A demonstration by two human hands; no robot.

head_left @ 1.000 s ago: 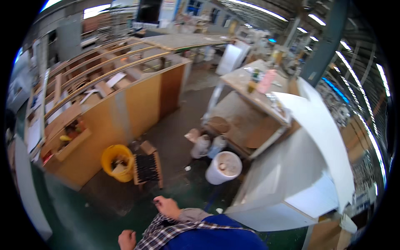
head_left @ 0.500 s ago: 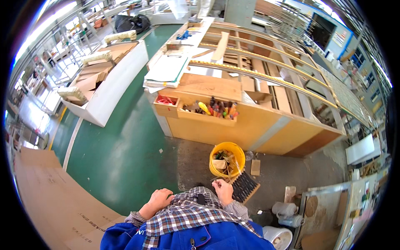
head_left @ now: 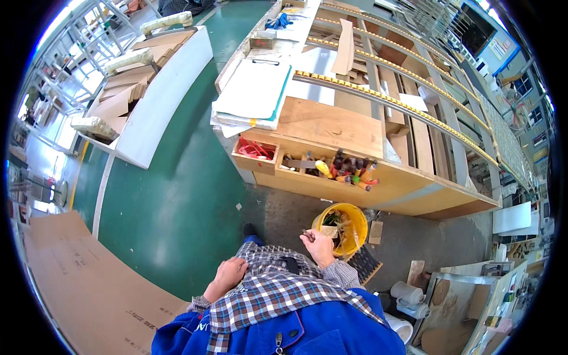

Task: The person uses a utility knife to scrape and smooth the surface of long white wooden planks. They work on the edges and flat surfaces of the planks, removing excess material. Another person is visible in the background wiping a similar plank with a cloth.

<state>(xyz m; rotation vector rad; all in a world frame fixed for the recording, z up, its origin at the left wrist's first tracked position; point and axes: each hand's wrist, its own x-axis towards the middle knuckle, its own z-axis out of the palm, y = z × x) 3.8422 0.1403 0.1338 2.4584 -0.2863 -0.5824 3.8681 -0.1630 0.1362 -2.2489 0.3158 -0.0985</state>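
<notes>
Small dark object, too small to identify, pinched in right hand fingertips, just left of the yellow bucket. The bucket sits just beyond and right of that hand, so right hand nearer. Left hand loosely curled against the plaid shirt, empty as far as visible. Tool tray further ahead.

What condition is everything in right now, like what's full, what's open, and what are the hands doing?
Right hand: fingers pinched on something small beside the bucket; too small to identify.
Left hand: loosely curled, resting against the plaid shirt; seems to hold nothing.
Yellow bucket: upright on the floor, open, holding scraps.
Wooden tool tray: open, compartments filled with hand tools.
Clipboard: lying flat on the bench.
Cardboard sheet: flat on the floor.
</notes>
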